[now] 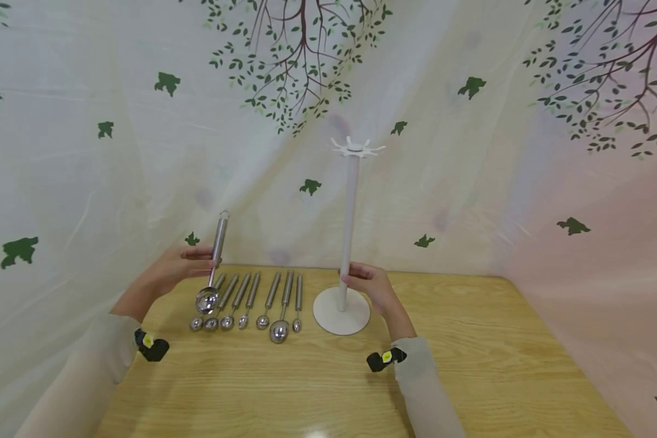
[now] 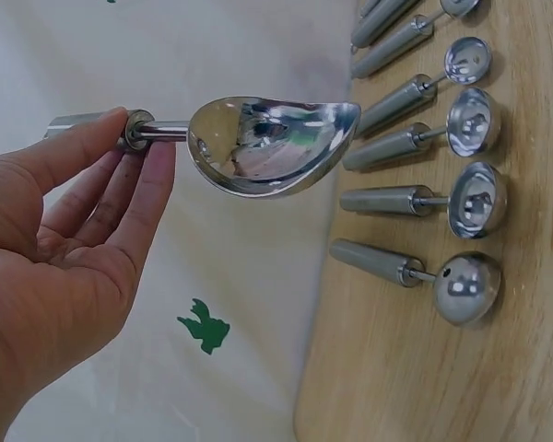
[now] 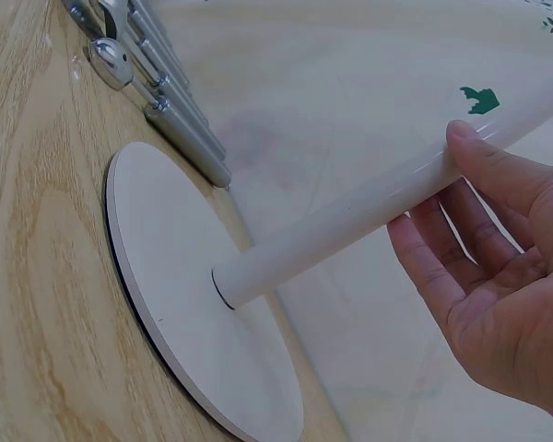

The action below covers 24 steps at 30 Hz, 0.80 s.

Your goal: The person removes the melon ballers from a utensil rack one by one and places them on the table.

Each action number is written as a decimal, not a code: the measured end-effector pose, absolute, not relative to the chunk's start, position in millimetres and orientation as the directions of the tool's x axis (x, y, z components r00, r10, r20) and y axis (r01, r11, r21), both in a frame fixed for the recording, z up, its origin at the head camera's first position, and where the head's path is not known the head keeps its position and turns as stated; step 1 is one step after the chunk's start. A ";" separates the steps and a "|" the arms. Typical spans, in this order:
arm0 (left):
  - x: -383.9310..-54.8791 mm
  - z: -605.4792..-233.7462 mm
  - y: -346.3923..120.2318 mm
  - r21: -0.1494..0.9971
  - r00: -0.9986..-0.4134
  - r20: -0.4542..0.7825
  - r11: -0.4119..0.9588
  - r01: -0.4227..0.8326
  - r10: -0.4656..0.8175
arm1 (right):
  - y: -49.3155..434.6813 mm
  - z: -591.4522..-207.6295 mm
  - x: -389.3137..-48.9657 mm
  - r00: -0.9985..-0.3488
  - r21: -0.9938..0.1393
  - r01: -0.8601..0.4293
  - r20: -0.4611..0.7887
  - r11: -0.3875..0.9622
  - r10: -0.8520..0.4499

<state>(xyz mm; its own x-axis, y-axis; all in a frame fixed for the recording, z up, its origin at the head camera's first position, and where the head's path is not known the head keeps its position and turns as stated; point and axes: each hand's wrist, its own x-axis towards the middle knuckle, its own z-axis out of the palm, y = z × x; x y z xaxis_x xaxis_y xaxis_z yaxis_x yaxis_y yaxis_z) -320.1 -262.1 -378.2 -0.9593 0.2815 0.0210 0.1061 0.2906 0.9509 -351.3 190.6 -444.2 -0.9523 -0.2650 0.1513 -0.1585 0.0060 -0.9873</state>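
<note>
My left hand [image 1: 166, 272] pinches a steel scoop [image 1: 219, 236] between thumb and fingers, low on its handle. The scoop stands nearly upright, bowl down and hanging loop up, over the left end of a row of smaller scoops. In the left wrist view its deep, shiny bowl [image 2: 263, 152] points away from the fingers. My right hand [image 1: 376, 291] grips the white pole [image 1: 350, 210] of an upright stand a little above its round base [image 1: 328, 316]. At the pole's top, a ring of short white hooks [image 1: 354, 148] spreads out with nothing hanging on it.
Several steel scoops [image 1: 279, 331] of different bowl sizes lie side by side on the wooden table [image 1: 241, 389], handles toward the back. The stand's base sits right of that row. Behind the table hangs a pale cloth [image 1: 252, 182] printed with leaves and branches.
</note>
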 end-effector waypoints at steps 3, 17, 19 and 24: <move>-320.5 -384.8 -269.6 0.942 -0.964 0.001 0.323 0.091 0.268 | 190.0 -444.4 -352.3 -0.952 -0.988 -0.157 0.151 0.000 -0.267; -321.1 -416.3 -302.1 0.918 -0.974 -0.046 0.394 0.046 0.220 | 190.6 -445.4 -352.1 -0.951 -0.986 -0.165 0.154 0.022 -0.268; -320.2 -419.3 -305.8 0.924 -0.977 -0.039 0.380 0.045 0.211 | 190.3 -445.2 -351.8 -0.952 -0.986 -0.166 0.154 0.022 -0.265; -317.2 -427.9 -313.9 0.945 -0.982 -0.027 0.325 0.035 0.185 | 189.4 -444.9 -352.6 -0.953 -0.987 -0.157 0.146 0.021 -0.265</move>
<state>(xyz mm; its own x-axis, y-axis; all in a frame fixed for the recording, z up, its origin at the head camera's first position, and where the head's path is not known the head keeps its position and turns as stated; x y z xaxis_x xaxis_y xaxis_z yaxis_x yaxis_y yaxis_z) -317.2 -313.9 -427.9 -0.9823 0.1851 -0.0269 0.0354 0.3249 0.9451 -352.6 189.4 -444.9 -0.9533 -0.2646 0.1459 -0.1569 0.0210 -0.9874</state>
